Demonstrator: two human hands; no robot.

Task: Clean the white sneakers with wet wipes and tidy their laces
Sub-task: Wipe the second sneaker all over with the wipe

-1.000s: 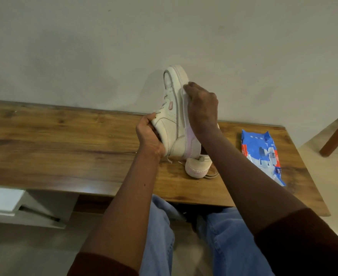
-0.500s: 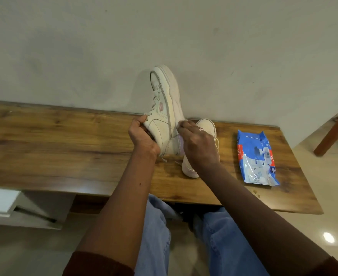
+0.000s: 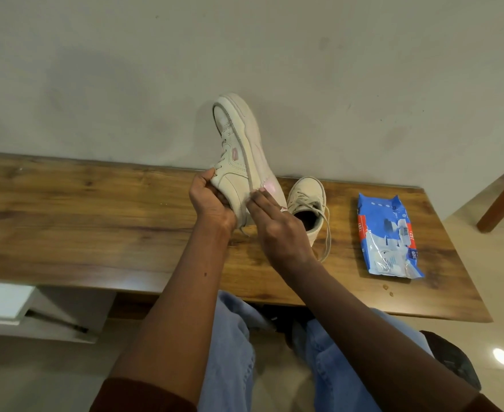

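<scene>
Fingers of our left hand [image 3: 212, 203] curl round the upended white sneaker [image 3: 238, 144]; our right hand [image 3: 277, 230] touches its sole edge with fingertips, pinching or not we cannot tell; forearms reach forward.

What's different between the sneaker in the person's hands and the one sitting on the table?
The held sneaker is tipped on end, toe up; the second sneaker rests flat on the table. The left hand grips the held sneaker and the right hand pinches its sole edge; no hand holds the second sneaker. Both are off-white lace-ups.
</scene>
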